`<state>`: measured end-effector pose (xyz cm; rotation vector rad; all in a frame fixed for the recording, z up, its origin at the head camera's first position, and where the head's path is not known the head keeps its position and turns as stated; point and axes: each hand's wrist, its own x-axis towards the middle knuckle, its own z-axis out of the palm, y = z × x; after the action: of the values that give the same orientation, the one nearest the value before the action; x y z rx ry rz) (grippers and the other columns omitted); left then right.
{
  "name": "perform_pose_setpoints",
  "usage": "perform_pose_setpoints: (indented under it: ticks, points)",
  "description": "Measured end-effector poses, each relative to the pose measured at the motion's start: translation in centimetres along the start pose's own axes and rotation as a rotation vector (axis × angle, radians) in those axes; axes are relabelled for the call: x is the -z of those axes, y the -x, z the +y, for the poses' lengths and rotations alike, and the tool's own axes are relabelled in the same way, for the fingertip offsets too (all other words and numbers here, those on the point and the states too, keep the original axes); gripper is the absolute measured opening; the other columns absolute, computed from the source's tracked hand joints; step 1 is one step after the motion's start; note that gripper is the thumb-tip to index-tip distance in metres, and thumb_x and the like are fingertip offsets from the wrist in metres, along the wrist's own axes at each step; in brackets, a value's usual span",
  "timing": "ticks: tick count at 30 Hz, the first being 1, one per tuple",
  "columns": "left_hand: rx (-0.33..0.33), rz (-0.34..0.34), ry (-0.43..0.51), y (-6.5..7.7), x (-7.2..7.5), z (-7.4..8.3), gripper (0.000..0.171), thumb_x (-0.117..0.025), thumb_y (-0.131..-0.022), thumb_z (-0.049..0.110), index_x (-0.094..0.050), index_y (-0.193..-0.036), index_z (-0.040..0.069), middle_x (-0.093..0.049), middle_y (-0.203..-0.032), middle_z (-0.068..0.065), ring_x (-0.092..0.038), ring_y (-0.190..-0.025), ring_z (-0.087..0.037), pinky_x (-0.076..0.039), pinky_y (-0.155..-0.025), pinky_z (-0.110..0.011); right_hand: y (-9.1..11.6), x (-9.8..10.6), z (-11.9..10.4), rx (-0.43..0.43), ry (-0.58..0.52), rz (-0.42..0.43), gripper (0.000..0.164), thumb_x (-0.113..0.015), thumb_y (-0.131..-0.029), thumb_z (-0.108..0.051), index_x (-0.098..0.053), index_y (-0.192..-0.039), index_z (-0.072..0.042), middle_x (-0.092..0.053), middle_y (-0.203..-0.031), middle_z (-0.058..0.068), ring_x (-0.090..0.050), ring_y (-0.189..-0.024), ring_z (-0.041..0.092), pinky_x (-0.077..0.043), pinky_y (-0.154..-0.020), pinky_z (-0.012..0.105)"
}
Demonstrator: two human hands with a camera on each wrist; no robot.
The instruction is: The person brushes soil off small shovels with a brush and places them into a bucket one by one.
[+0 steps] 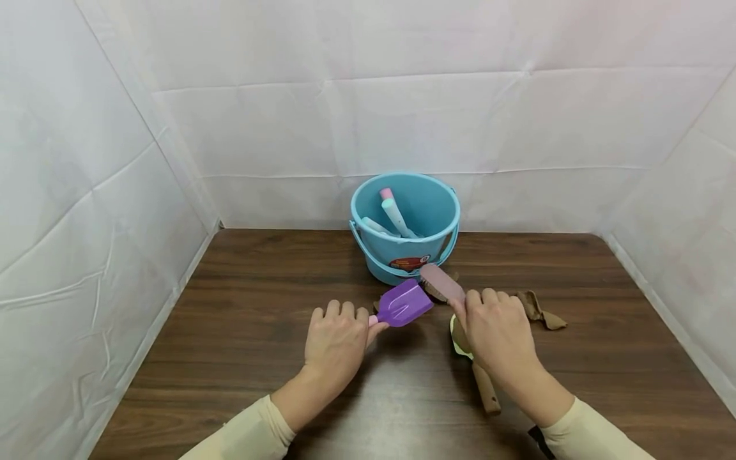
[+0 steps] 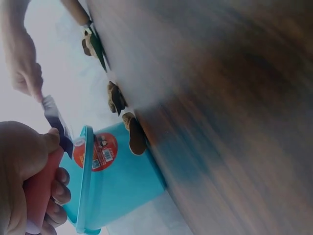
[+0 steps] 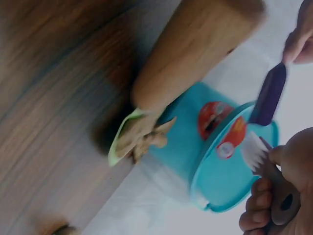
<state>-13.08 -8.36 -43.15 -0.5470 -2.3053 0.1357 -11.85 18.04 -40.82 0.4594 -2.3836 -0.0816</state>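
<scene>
My left hand (image 1: 339, 342) grips the pink handle of a small purple shovel (image 1: 404, 303), its blade tilted up over the table and pointing right. In my right hand (image 1: 499, 332) is a scrubbing brush (image 1: 441, 282) with a pink back, its pale bristles (image 3: 254, 152) showing in the right wrist view. Brush head and shovel blade come close together in front of a light blue bucket (image 1: 379, 252). Under the right hand lies a hand trowel with a wooden handle (image 1: 486, 387) and a yellow-green blade (image 1: 456, 338), partly hidden; brown matter rests on that blade.
Pale blue and pink stick-like handles (image 1: 397, 216) lean inside the bucket, whose own handle hangs down at the front. Brown, leaf-like curled pieces (image 1: 539, 310) lie on the wooden table (image 1: 253, 358) beyond the right hand and by the bucket's base. White sheets (image 1: 276, 128) enclose the table.
</scene>
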Motion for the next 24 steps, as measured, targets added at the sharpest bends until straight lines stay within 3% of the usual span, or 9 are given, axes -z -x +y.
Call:
perform_pose_setpoints:
  ticks: [6,9,16,20,24]
  points:
    - [-0.010,0.019,0.015,-0.2,-0.1,0.4,0.059,-0.062,-0.089,0.067,-0.058,-0.063,0.014,-0.052,-0.060,-0.003,-0.053,-0.059,-0.022,-0.035,-0.049,-0.034,0.5,0.7,-3.3,0.116,-0.111,-0.050,0.045,-0.047,-0.103,-0.039,-0.051,-0.073,-0.005,-0.045,-0.062,0.006,-0.043,-0.053,0.025,-0.033,-0.050,0.036]
    - [-0.011,0.011,0.017,-0.3,0.0,0.5,0.059,-0.061,-0.089,0.067,-0.060,-0.065,0.014,-0.054,-0.061,-0.003,-0.055,-0.061,-0.022,-0.037,-0.050,-0.034,0.8,0.6,-3.9,0.128,-0.115,-0.052,0.046,-0.045,-0.103,-0.040,-0.051,-0.072,-0.006,-0.046,-0.063,0.008,-0.048,-0.056,0.028,-0.035,-0.051,0.039]
    - [0.014,-0.039,0.007,0.3,0.2,-0.1,0.062,-0.061,-0.090,0.067,-0.053,-0.063,0.013,-0.053,-0.060,-0.004,-0.054,-0.061,-0.021,-0.037,-0.050,-0.034,0.8,-0.1,-0.7,0.041,-0.025,-0.066,0.047,-0.048,-0.101,-0.037,-0.039,-0.066,-0.008,-0.034,-0.058,0.005,-0.035,-0.048,0.023,-0.028,-0.046,0.036]
    - [0.017,-0.049,0.033,0.7,0.3,-0.4,0.061,-0.059,-0.092,0.066,-0.053,-0.063,0.013,-0.055,-0.061,-0.004,-0.054,-0.060,-0.021,-0.039,-0.050,-0.034,0.7,-0.2,1.2,0.011,-0.005,-0.028,0.046,-0.052,-0.099,-0.034,-0.040,-0.064,-0.007,-0.035,-0.056,0.007,-0.040,-0.046,0.028,-0.032,-0.044,0.039]
    - [0.024,-0.055,0.063,0.7,0.2,-0.6,0.060,-0.059,-0.092,0.066,-0.054,-0.063,0.014,-0.056,-0.061,-0.004,-0.054,-0.059,-0.021,-0.040,-0.049,-0.034,0.6,0.1,1.6,-0.006,-0.045,0.007,0.045,-0.053,-0.100,-0.033,-0.042,-0.066,-0.006,-0.038,-0.057,0.008,-0.042,-0.048,0.030,-0.033,-0.046,0.041]
